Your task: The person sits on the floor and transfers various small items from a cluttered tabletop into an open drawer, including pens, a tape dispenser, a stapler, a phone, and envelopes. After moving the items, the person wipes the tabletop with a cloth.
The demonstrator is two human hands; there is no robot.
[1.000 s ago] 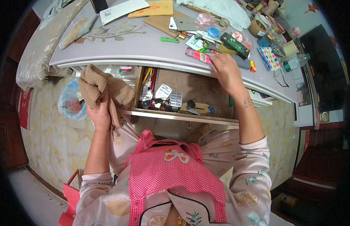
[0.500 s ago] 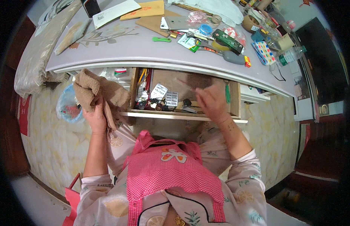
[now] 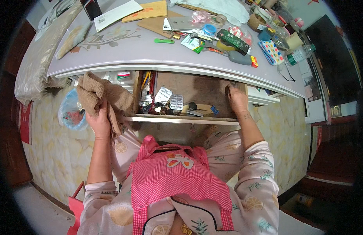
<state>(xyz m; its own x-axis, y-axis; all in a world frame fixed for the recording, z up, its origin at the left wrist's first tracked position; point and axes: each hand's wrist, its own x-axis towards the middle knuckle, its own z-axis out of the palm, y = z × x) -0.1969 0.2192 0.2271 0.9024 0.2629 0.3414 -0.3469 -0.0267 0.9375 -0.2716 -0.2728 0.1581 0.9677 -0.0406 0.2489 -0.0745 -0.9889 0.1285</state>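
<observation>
Fingers of the left hand [image 3: 98, 120] are curled tight around a brown towel [image 3: 101, 96], a soft, nubbly cloth bunched into folds that hangs at about nine o'clock from the open drawer [image 3: 185, 117]. The right hand [image 3: 237, 101] rests inside the drawer at its three o'clock end, fingers [image 3: 228, 91] close together and bent down onto the drawer's right wall; whether they pinch anything I cannot tell.

The drawer is a shallow wooden box with a brown bare bottom, pulled out under the pale grey tabletop [image 3: 123, 51]. Its left part is crowded: silvery foil pill blister packs [image 3: 169, 98], pencils and pens [image 3: 147, 80] standing along the left wall, small dark odds near the front rail.

On the tabletop at twelve o'clock from the drawer lie a green plastic clip [image 3: 164, 40], a flat phone [image 3: 180, 24] and a yellow envelope [image 3: 147, 9]; toward two o'clock, a dotted pouch [image 3: 272, 51].
</observation>
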